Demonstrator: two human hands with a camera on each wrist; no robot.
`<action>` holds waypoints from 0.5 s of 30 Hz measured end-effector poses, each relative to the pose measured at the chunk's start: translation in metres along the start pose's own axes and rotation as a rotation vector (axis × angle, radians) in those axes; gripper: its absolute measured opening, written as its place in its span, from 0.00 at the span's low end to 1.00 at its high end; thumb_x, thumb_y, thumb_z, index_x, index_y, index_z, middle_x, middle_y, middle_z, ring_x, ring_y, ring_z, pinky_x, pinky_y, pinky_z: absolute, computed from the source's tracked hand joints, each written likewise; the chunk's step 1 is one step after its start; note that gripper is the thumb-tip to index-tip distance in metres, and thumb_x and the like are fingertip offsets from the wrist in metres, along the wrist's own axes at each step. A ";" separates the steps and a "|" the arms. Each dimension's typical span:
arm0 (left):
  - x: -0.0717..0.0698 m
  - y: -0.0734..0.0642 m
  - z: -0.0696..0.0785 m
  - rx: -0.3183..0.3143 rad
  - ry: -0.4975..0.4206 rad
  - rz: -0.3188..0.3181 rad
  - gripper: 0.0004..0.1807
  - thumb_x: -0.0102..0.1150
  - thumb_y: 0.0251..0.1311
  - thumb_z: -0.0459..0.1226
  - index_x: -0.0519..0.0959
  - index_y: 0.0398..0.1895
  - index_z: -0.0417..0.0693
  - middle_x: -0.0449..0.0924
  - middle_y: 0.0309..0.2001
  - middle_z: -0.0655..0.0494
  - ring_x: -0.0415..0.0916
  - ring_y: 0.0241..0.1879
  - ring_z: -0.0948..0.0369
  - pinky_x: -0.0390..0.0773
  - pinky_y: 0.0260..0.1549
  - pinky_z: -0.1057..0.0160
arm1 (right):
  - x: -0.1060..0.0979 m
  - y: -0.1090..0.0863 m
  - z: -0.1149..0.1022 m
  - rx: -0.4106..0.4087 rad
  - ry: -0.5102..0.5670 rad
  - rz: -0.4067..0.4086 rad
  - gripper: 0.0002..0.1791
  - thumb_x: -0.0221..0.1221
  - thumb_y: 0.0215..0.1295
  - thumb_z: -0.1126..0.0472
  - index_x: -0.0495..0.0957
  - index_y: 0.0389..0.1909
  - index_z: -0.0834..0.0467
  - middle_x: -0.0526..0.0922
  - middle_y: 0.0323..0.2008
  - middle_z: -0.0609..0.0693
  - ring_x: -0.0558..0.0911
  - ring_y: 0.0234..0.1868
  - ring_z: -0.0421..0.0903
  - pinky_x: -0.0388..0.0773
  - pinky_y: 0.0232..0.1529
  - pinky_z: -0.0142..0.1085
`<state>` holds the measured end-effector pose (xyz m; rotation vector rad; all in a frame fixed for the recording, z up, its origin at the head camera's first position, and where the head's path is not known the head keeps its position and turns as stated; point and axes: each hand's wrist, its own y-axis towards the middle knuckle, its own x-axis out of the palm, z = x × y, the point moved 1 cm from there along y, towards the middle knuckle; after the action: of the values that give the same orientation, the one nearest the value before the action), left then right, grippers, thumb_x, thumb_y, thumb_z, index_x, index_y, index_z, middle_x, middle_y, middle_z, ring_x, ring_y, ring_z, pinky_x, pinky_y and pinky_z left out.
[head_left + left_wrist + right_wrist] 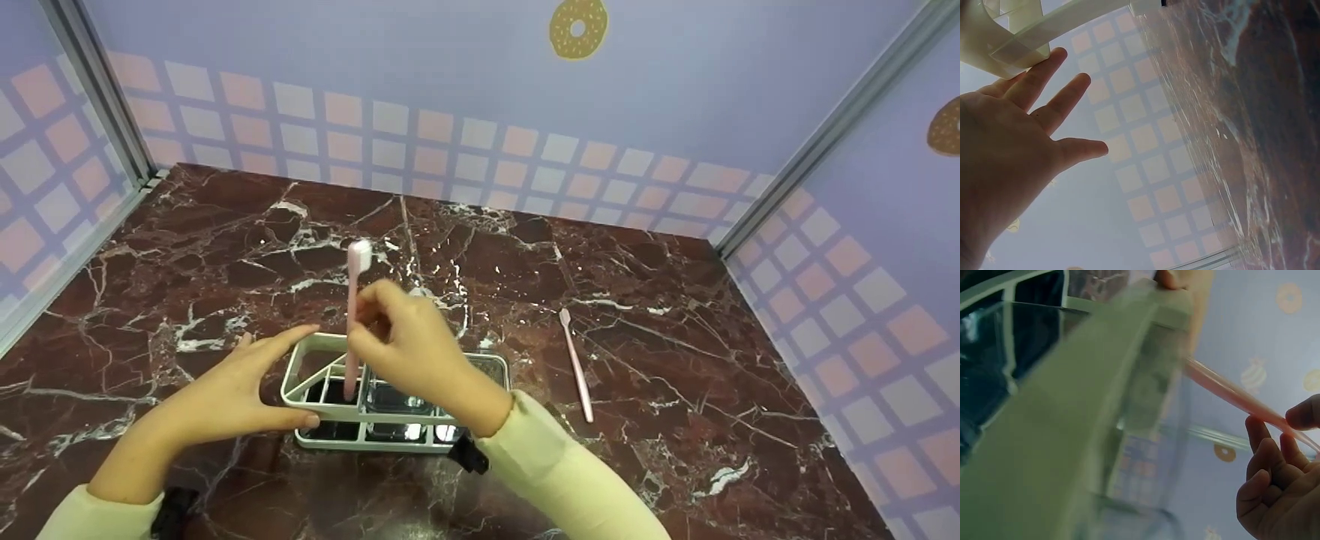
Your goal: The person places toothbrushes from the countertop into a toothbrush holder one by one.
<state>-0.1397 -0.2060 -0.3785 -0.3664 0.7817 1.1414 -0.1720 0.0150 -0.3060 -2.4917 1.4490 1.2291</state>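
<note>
A pale green-white toothbrush holder with several compartments and clear plastic parts stands on the table. My left hand grips its left end, thumb along the front wall and a finger at the far rim; the other fingers spread outward in the left wrist view. Between thumb and fingertips, my right hand pinches a pink toothbrush, its white bristles up and its handle end down in a left compartment. In the right wrist view, the handle slants in behind the holder's blurred wall.
A second pink toothbrush lies on the dark red marbled table, to the right of the holder. Lilac panels with pink and white squares enclose the back and both sides.
</note>
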 end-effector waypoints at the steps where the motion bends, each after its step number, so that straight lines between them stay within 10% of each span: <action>1: 0.000 0.000 0.000 -0.002 -0.001 0.000 0.55 0.72 0.44 0.57 0.55 0.74 0.54 0.61 0.70 0.38 0.54 0.69 0.36 0.34 0.66 0.29 | 0.003 -0.001 0.001 -0.001 -0.019 -0.013 0.07 0.56 0.62 0.69 0.75 0.41 0.64 0.83 0.32 0.49 0.72 0.20 0.33 0.73 0.17 0.23; 15: 0.001 0.001 0.000 0.011 -0.008 0.005 0.55 0.73 0.43 0.57 0.56 0.74 0.57 0.62 0.69 0.39 0.55 0.69 0.36 0.34 0.65 0.28 | 0.029 -0.013 0.009 -0.086 -0.385 -0.013 0.06 0.61 0.56 0.62 0.78 0.35 0.55 0.86 0.31 0.43 0.79 0.29 0.33 0.70 0.27 0.19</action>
<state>-0.1407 -0.2053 -0.3791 -0.3504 0.7818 1.1423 -0.1604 0.0045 -0.3355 -2.1422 1.3030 1.6832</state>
